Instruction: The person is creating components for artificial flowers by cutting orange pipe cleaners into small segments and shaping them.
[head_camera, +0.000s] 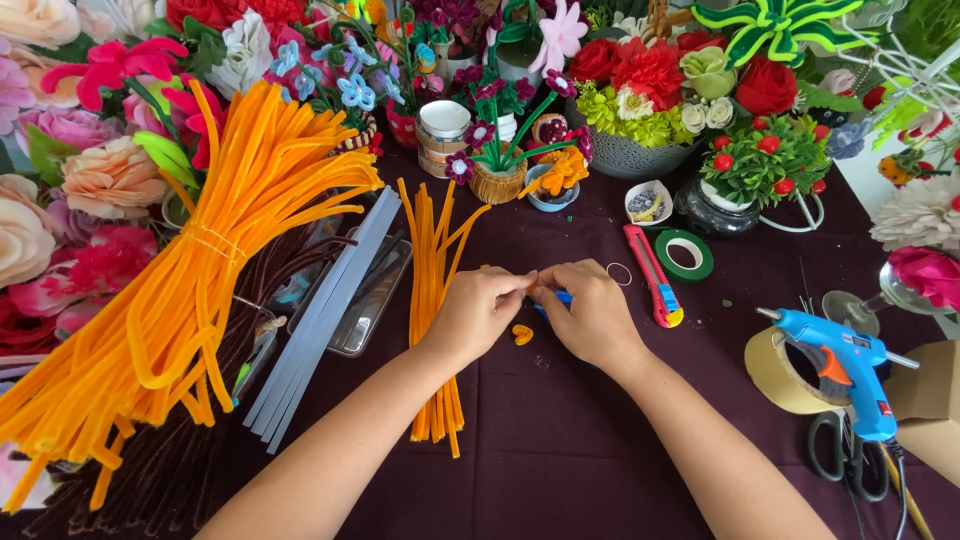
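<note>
My left hand (478, 312) and my right hand (590, 312) meet fingertip to fingertip over the dark purple cloth (560, 440). Between them they pinch a small orange pipe-cleaner piece, mostly hidden by the fingers. A blue object (562, 297) peeks out under my right hand. A small curled orange piece (522, 334) lies on the cloth just below the fingers. A loose row of orange pipe cleaners (432, 300) runs under my left wrist.
A big tied bundle of orange pipe cleaners (190, 290) and pale glue sticks (320, 320) lie left. A red utility knife (652, 275), green tape roll (685, 254), blue glue gun (845, 365), brown tape roll (775, 375) and scissors (845, 455) sit right. Craft flowers crowd the back.
</note>
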